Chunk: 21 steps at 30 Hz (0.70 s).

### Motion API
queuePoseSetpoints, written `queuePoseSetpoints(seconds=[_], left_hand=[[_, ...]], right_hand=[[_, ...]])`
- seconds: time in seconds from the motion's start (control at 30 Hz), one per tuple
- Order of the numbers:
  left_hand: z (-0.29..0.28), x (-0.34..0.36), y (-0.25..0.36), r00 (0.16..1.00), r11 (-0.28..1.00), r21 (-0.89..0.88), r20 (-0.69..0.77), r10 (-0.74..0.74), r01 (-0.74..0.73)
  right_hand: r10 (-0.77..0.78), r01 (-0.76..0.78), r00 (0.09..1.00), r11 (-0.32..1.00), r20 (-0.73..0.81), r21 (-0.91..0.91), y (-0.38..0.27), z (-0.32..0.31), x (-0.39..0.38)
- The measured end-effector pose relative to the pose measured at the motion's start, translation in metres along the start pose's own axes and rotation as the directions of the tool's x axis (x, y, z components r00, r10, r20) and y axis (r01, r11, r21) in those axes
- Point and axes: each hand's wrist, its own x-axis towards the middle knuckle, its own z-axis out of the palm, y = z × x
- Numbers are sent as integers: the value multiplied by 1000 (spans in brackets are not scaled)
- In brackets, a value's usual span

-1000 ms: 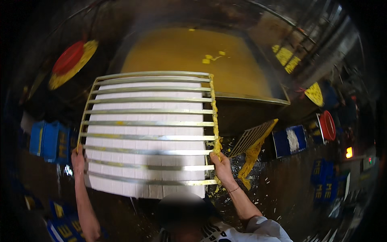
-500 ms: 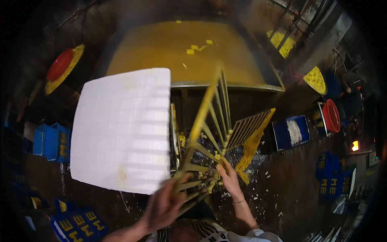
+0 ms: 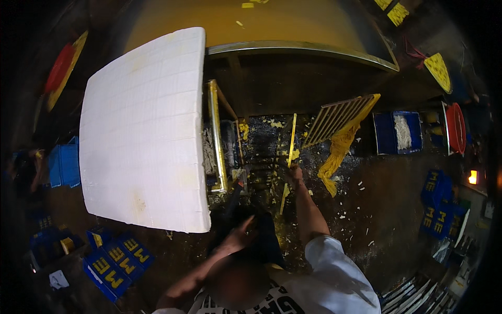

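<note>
Nearest the lower edge, the person wears a light fabric shirt [image 3: 340,267] with dark printed lettering across the front. The left hand [image 3: 238,236] is raised in front of the body, forearm angled up and inward from the lower left; it is dim, and whether its fingers are apart or together cannot be told. The right arm extends forward, nearly straight, and the fingers of the right hand [image 3: 296,175] are clamped on a rack [image 3: 293,137], seen edge-on as a narrow, straight, yellow-coated bar. Whether the rack's lower end touches the wet, dark floor [image 3: 381,183] cannot be told. Left of both hands lies a thick white slab [image 3: 144,131], smooth, roughly square, round-edged, scored with shallow grid lines and marked by faint yellowish stains. Just beside its right edge is a metal frame [image 3: 215,141] with a yellow-smeared rail. Blue plastic crates [image 3: 117,261] with yellow block lettering sit at the lower left; similarly lettered blue crates [image 3: 436,201] sit at the right. Right of the held rack, a slatted rack [image 3: 337,119] leans at a tilt, with a wrinkled yellow mass [image 3: 337,157] hanging from its edge. Farther right, a dark blue bin [image 3: 383,133] contains pale material. Beyond, a straight metal rim [image 3: 293,46] borders a vat of opaque yellow-brown liquid [image 3: 293,23].
</note>
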Motion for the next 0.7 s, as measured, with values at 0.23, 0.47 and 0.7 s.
queuePoseSetpoints(seconds=[0.23, 0.47, 0.7], left_hand=[[-78, -154, -176, 822, 899, -382, -427, -378, 215], [-195, -184, -261, 729, 964, -143, -632, -262, 223], [-337, -223, -339, 708, 910, -391, -682, -186, -137]], right_hand=[[-307, 307, 951, 931, 31, -199, -137, 53, -152], [-339, 342, 940, 938, 43, -56, -253, 136, -386], [-654, 504, 637, 754, -408, -422, -246, 200, -431]])
